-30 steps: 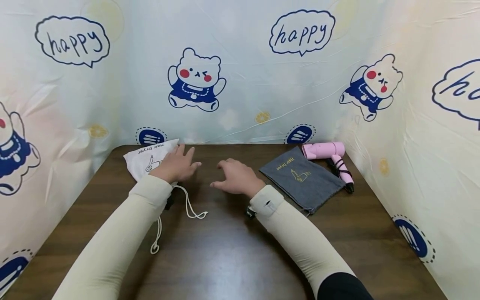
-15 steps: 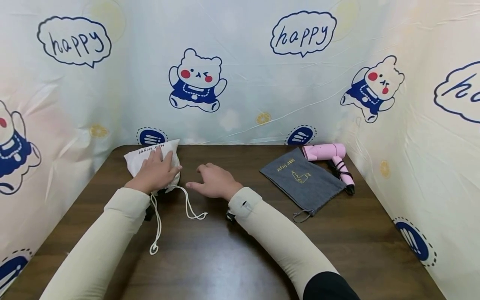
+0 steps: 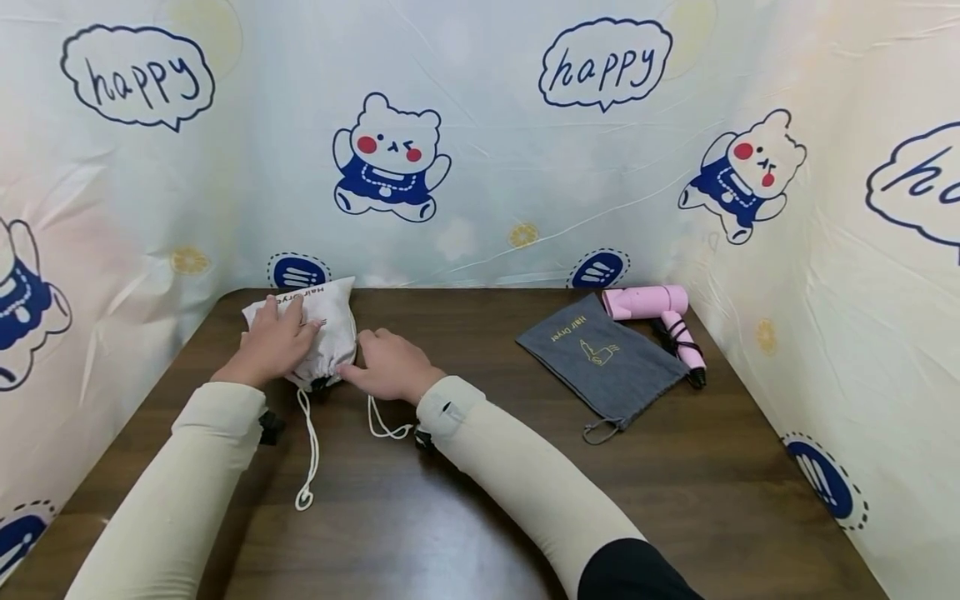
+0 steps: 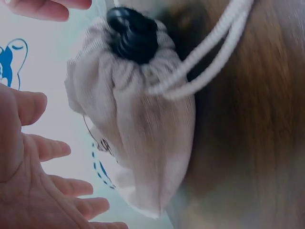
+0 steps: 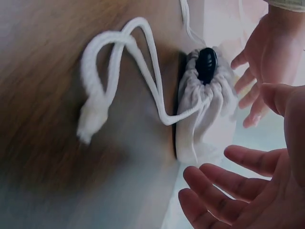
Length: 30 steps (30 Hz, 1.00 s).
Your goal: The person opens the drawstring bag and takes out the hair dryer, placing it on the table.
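Note:
A white drawstring bag printed "Hair Dryer" lies bulging at the table's back left. My left hand hovers at its upper left side with fingers spread; in the left wrist view a gap shows between those fingers and the cloth. Close to the bag's right edge is my right hand, its fingers loosely extended and its thumb near the gathered mouth. Whether it touches the cloth I cannot tell. A black ribbed end pokes out of the mouth. White cords trail from both sides toward me.
To the right, a grey drawstring pouch lies flat on the brown wooden table. Beside it is a pink hair dryer with its black cord wound round the handle. Printed curtains stand behind and at both sides.
Both hands have moved left. My left hand has passed across the bag to its left side, and my right hand has come from mid-table to the bag's right edge.

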{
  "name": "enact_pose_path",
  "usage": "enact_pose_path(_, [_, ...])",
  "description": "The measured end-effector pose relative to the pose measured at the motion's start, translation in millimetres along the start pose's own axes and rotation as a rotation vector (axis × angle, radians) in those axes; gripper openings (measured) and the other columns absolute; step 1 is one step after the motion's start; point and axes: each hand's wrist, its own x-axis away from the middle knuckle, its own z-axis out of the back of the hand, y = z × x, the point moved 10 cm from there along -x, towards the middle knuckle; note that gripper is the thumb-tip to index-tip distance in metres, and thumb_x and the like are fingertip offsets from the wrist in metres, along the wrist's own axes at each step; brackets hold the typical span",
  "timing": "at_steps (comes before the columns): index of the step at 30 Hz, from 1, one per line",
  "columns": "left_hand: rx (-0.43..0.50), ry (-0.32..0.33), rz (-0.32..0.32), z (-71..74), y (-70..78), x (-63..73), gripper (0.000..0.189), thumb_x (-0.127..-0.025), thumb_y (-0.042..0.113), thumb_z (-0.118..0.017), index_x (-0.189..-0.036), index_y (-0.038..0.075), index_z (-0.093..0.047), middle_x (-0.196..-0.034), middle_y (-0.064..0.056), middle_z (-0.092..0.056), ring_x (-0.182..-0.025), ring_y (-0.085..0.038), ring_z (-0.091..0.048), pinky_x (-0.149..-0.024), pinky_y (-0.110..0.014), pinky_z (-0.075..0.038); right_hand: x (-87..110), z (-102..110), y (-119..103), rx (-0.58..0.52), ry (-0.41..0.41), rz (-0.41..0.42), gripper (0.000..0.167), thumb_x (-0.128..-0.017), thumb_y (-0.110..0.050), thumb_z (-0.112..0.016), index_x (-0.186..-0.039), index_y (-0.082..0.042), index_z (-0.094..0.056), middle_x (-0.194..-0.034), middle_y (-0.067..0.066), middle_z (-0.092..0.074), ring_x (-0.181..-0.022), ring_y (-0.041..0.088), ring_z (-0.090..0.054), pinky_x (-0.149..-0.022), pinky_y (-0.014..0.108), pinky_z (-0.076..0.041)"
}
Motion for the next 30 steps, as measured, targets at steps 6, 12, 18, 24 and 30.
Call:
enact_pose_path(6, [0.02,0.0,0.033,4.2,-10.3,1.4,0.081,-0.109,0.054,-0.024,-0.163,-0.003,-0.004,-0.16,-0.045,0.011,-0.148,-0.067,0.001,-0.107,-0.086,-0.007,-7.4,-3.8,-6.8,0.018,0.016,0.003,0.076,-0.099,-0.069,-0.05,-0.151,-0.013,-0.048,-0.14,0.004,-0.058,-0.122,0.017,-0.062,-0.097,0.035,-0.054])
enact_pose_path(12, [-0.004,-0.041,0.018,3.2,-17.0,-2.0,0.081,-0.11,0.051,-0.023,-0.161,-0.008,-0.003,-0.159,-0.048,0.008,-0.145,-0.069,-0.002,-0.111,-0.082,-0.012,-15.0,-9.3,-13.1,0.005,0.007,-0.018,0.083,-0.097,-0.072,-0.05,-0.16,-0.021,-0.036,-0.153,0.002,-0.049,-0.132,0.018,-0.057,-0.104,0.036,-0.051])
enact_pose_path(18, [-0.054,-0.085,-0.021,-2.4,-22.1,-6.1,0.077,-0.111,0.049,-0.023,-0.16,-0.009,-0.012,-0.159,-0.047,-0.005,-0.147,-0.065,-0.007,-0.112,-0.08,-0.016,-18.7,-13.6,-30.5,0.024,-0.035,0.049,0.07,-0.1,-0.067,-0.051,-0.16,-0.035,-0.035,-0.155,-0.001,-0.047,-0.133,0.015,-0.055,-0.103,0.036,-0.051])
enact_pose_path(24, [-0.103,-0.108,-0.003,-6.0,-26.9,-5.4,0.079,-0.109,0.053,-0.029,-0.16,-0.007,-0.019,-0.159,-0.047,-0.005,-0.145,-0.067,-0.012,-0.111,-0.079,-0.023,-20.8,-20.5,-36.4,0.064,-0.076,0.075,0.058,-0.102,-0.064,-0.05,-0.153,-0.036,-0.046,-0.146,-0.006,-0.055,-0.128,0.01,-0.058,-0.099,0.034,-0.052])
enact_pose_path(30, [-0.117,-0.092,0.015,-5.4,-29.9,-6.0,0.08,-0.108,0.053,-0.036,-0.16,-0.006,-0.019,-0.158,-0.047,-0.006,-0.141,-0.069,-0.016,-0.111,-0.079,-0.022,-22.8,-22.2,-37.3,0.096,-0.046,0.055,0.05,-0.102,-0.061,-0.053,-0.143,-0.032,-0.055,-0.127,-0.007,-0.065,-0.114,0.01,-0.064,-0.09,0.033,-0.054])
